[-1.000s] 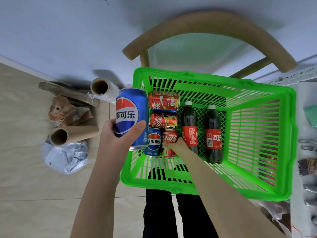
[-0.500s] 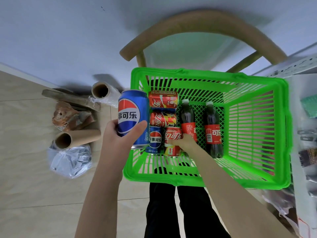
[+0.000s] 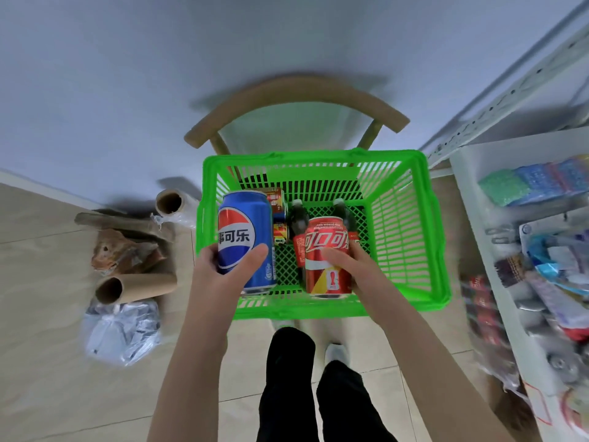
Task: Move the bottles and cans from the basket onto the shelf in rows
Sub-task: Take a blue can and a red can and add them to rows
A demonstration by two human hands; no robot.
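Note:
A green plastic basket [image 3: 408, 231] sits on a wooden chair. My left hand [image 3: 220, 275] grips a blue Pepsi can [image 3: 243, 240], held upright above the basket's left side. My right hand [image 3: 353, 266] grips a red Coca-Cola can [image 3: 326, 253], lifted above the basket's middle. Down in the basket lie two dark cola bottles [image 3: 298, 224] with red labels and two red cans [image 3: 277, 215], partly hidden behind the held cans. The white shelf [image 3: 471, 193] stands at the right.
The shelf holds sponges [image 3: 535, 183] and mixed small goods. On the floor at the left lie cardboard tubes [image 3: 134, 287], a film roll [image 3: 172, 204], a crumpled bag [image 3: 121, 330] and scrap wood. The chair's curved back [image 3: 296, 97] rises behind the basket. My legs stand below.
My right hand has lifted the red Coca-Cola can out of the basket. The left hand keeps its hold on the Pepsi can. The view has swung, showing more of the shelf at the right.

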